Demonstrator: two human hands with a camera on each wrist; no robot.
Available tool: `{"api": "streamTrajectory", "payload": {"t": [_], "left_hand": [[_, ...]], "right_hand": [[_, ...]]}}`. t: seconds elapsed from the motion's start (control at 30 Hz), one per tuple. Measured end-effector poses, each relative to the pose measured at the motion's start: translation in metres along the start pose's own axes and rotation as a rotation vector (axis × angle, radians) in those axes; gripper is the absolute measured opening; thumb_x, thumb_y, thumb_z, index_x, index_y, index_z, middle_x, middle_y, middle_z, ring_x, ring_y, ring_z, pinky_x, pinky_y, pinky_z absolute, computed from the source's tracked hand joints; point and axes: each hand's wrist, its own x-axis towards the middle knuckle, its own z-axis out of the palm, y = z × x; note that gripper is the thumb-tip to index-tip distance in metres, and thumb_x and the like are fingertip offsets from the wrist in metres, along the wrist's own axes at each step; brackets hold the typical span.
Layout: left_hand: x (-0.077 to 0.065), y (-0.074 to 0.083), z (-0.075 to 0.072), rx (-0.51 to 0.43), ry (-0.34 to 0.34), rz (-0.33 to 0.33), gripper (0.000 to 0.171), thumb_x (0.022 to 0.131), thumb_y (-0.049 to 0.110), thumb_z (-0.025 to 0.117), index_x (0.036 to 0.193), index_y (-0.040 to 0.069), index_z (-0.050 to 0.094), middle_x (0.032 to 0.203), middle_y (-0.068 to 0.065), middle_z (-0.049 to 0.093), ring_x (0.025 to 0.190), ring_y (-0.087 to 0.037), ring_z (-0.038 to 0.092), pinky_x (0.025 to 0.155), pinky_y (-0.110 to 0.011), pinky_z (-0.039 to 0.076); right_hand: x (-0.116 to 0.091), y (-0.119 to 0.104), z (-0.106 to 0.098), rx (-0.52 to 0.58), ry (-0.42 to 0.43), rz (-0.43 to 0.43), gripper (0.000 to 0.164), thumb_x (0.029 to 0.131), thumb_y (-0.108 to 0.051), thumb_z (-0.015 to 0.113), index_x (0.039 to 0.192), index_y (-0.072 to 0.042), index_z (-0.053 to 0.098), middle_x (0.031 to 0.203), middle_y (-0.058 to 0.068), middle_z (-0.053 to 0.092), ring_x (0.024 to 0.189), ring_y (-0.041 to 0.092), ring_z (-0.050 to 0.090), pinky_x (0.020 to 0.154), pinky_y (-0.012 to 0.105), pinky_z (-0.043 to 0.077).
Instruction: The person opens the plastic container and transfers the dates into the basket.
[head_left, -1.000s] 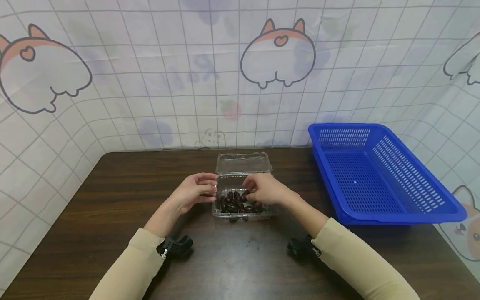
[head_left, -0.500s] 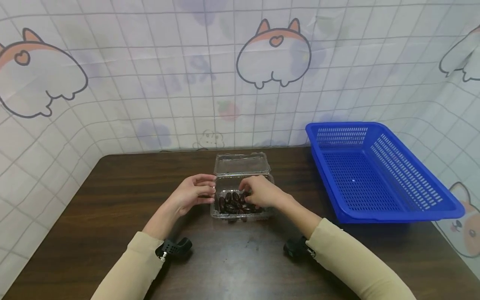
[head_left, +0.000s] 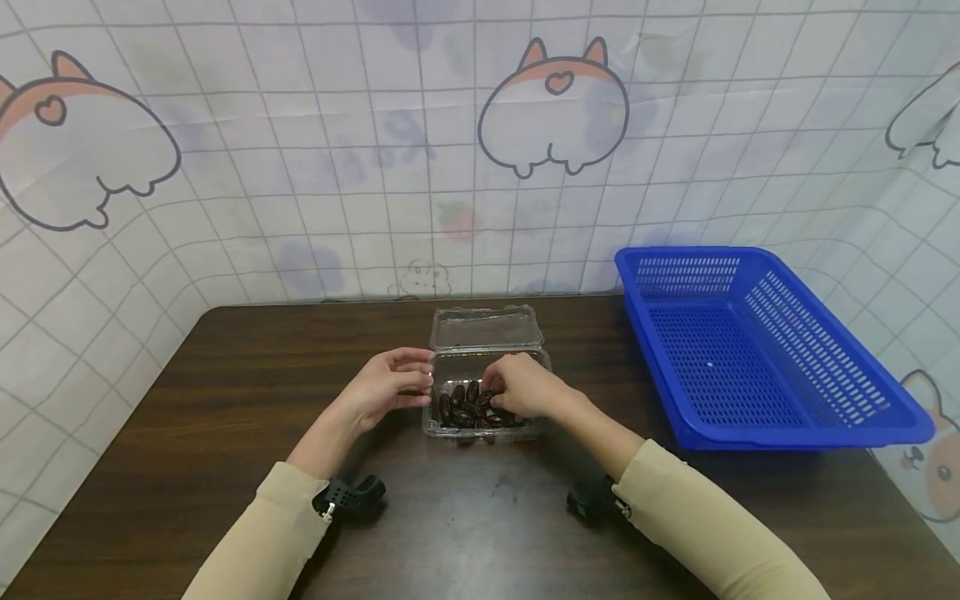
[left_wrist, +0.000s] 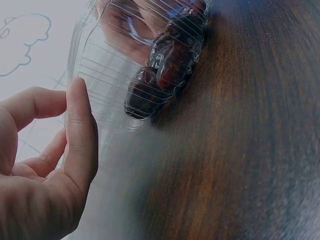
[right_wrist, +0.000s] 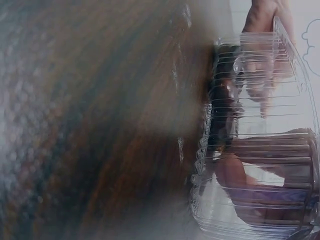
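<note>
A clear plastic clamshell container (head_left: 483, 432) sits on the dark wooden table with its lid (head_left: 487, 328) folded back. Several glossy dark-brown dates (head_left: 459, 395) lie in its base. My left hand (head_left: 381, 388) pinches the container's left rim; in the left wrist view the thumb (left_wrist: 80, 135) lies against the outer wall. My right hand (head_left: 527, 385) reaches into the base from the right, fingers curled down round a date, its tips partly hidden among the fruit. Through the ribbed wall, the right wrist view shows dates (right_wrist: 222, 95) beside the fingers.
A blue perforated plastic basket (head_left: 795, 435) stands to the right on the table (head_left: 315, 325). Behind runs a white grid-patterned cloth (head_left: 345, 208) with cartoon drawings. Dark wrist cameras hang under both forearms.
My right hand has dipped slightly lower and nearer among the dates, and some dates at its fingertips have shifted. The left hand stays at the rim.
</note>
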Motion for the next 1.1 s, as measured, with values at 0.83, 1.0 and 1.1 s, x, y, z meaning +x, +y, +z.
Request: {"api": "streamTrajectory", "payload": {"t": [0.83,1.0,1.1], "left_hand": [[-0.001,0.001,0.001,-0.001,0.000,0.011,0.048,0.096,-0.006,0.062,0.142,-0.009,0.048,0.116,-0.018,0.061,0.082,-0.017,0.064,0.076,-0.033,0.062],[-0.001,0.000,0.000,0.009,0.004,0.009,0.048,0.096,-0.006,0.062,0.142,-0.009,0.048,0.116,-0.019,0.060,0.082,-0.017,0.064,0.075,-0.033,0.062],[-0.001,0.000,0.001,0.012,0.008,0.011,0.048,0.095,-0.007,0.062,0.141,-0.009,0.049,0.116,-0.019,0.060,0.081,-0.017,0.064,0.075,-0.032,0.062]], "right_hand": [[-0.001,0.004,-0.002,0.160,0.050,-0.023,0.014,0.092,-0.003,0.075,0.105,-0.005,0.070,0.091,0.004,0.069,0.054,0.018,0.066,0.049,0.029,0.057],[-0.001,0.008,-0.002,0.226,0.063,-0.035,0.015,0.093,-0.004,0.074,0.107,-0.005,0.070,0.092,0.003,0.069,0.058,0.022,0.067,0.051,0.033,0.059],[-0.003,0.009,-0.003,0.269,0.069,-0.042,0.016,0.094,-0.003,0.073,0.110,-0.005,0.070,0.095,0.004,0.069,0.064,0.023,0.067,0.053,0.037,0.059]]}}
